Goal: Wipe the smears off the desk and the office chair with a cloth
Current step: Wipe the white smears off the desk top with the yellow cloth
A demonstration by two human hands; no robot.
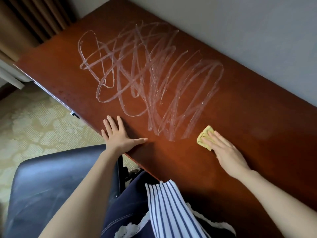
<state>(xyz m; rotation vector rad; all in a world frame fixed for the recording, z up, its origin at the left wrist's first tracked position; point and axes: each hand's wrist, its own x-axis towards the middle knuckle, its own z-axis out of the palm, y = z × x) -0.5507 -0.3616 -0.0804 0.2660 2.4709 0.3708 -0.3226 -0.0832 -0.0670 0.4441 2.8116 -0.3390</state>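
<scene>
Barely begun, we judged: our yellow cloth (205,136) lay pressed under the flat right hand (226,152) on the desk (260,114); the smears (151,74) (seemingly all unwiped) sprawled beyond both hands; our left hand (120,135) rested flat, the office chair (51,186) behind it.

A single head-worn view looks forward and steeply down onto the table (248,117) from just above its near edge. It sits close enough that both forearms (82,186) run in from the bottom of the frame. The camera is tilted, so the table runs diagonally from upper left to lower right, and the wide lens bends its edges. The wall (240,31) behind the table fills the upper right. A curtain (25,19) beyond the table's far end takes the upper left. The carpeted floor (34,126) and the office chair (51,186) lie off the table's near edge, at left.
</scene>
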